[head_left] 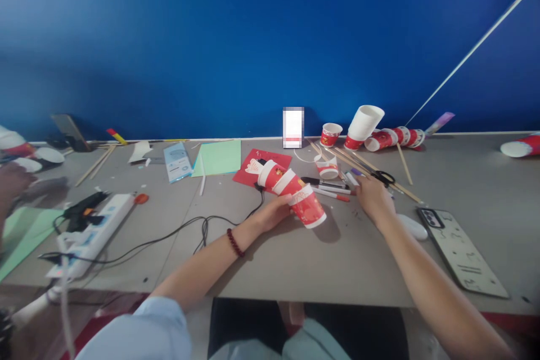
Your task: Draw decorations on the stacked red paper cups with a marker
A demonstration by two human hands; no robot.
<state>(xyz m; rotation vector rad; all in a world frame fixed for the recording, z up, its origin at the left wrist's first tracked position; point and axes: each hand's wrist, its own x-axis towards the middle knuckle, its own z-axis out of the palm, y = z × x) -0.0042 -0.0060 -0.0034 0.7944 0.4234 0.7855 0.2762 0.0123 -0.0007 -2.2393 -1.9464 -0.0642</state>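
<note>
My left hand (275, 214) is clamped on a row of three red-and-white cups (288, 182), tilted over the table (295, 273); they look joined already, a cut paper piece (253, 167) at the far end; my right hand (374, 198) is at the markers (333, 185) (fingers closed or not, I cannot tell); the cut cup (327, 169) lies unattached.

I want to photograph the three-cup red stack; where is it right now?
The stack is near the centre of the head view, in the left hand, its far end over the red sheet.
</note>
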